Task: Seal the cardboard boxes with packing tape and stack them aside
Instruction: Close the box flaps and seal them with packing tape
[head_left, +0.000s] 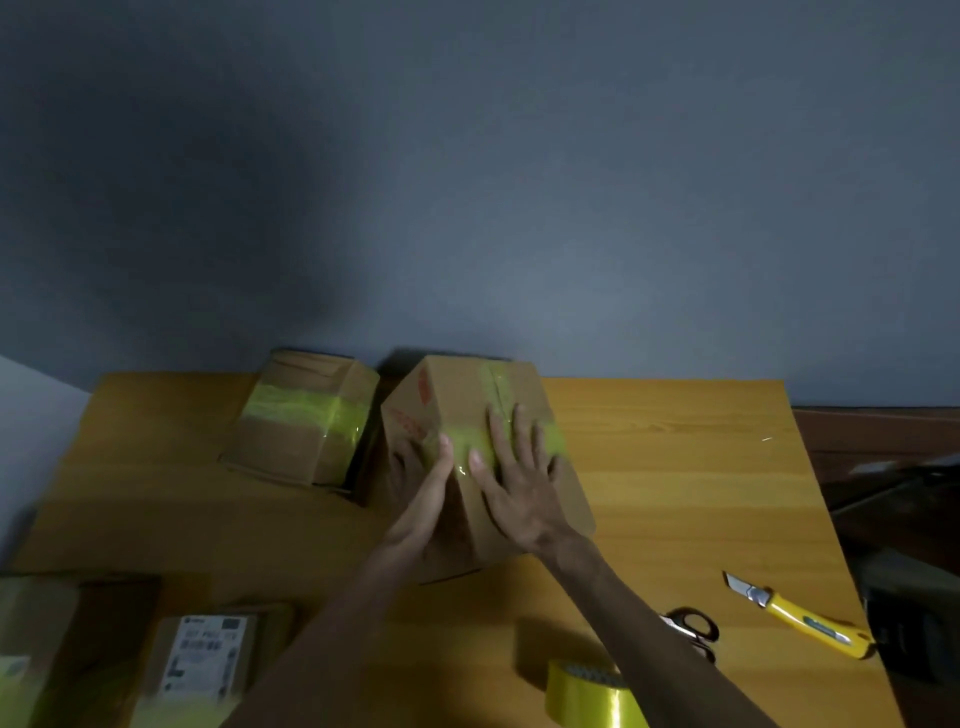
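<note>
Small packing station, likely a home or back room: plain grey-blue wall (571, 182), one yellow wooden table (675, 467) pushed against it. Taped cardboard boxes (306, 426), labelled parcel (202, 654), yellow tape roll (587, 696), utility knife (800, 618) and scissors (674, 622) all lying on top. Dim indoor light throughout.

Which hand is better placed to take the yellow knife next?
Right. The yellow knife lies on the table to the right of the right hand; the left hand would have to cross the right arm.

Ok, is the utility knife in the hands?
No, the utility knife lies on the table; the left hand and right hand rest on the box.
</note>
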